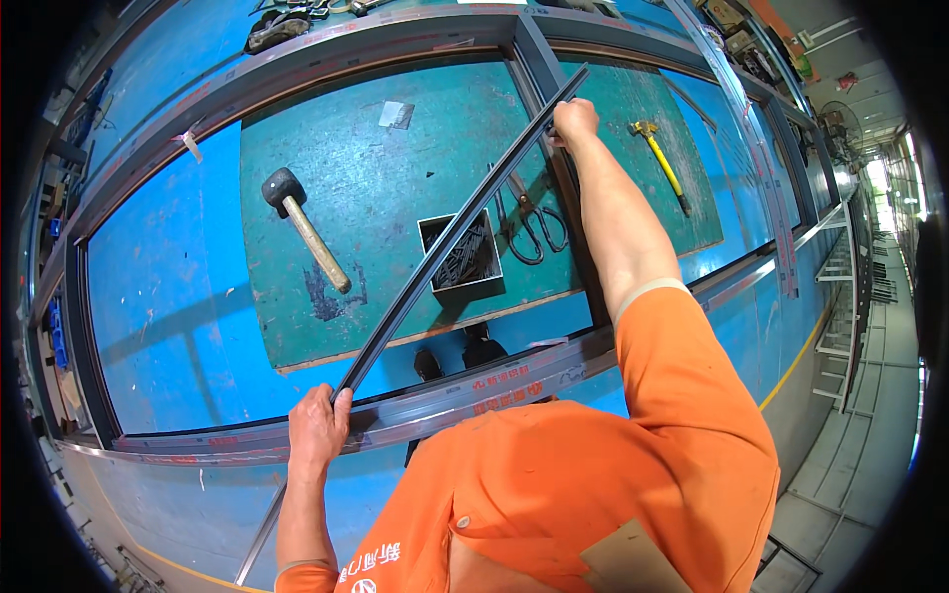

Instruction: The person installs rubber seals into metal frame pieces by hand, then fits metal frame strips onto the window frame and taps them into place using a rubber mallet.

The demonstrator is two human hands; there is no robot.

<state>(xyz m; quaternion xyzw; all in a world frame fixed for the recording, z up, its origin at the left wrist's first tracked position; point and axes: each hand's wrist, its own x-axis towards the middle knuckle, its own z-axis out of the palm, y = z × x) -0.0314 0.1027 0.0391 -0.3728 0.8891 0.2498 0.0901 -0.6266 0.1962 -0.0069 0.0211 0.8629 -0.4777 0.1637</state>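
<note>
A long dark metal strip [450,237] runs slantwise between my two hands, above a large dark window frame [247,435]. My left hand [318,427] is closed round its lower end, over the near rail of the frame. Toward the far side, my right hand [575,123] grips the strip near its upper end, close to the frame's crossbar [542,69]. Beneath the strip stands an open box [470,289] of small dark pieces, partly covered by it. Beside the box lie black-handled scissors [534,232].
Inside the frame, a green board [326,128] lies on the blue table [158,346]. It carries a black-headed mallet [314,240] and, to the right, a yellow hammer [664,170]. A wrapped metal bar [741,109] crosses the frame at right. Assorted tools [287,25] lie at the far edge.
</note>
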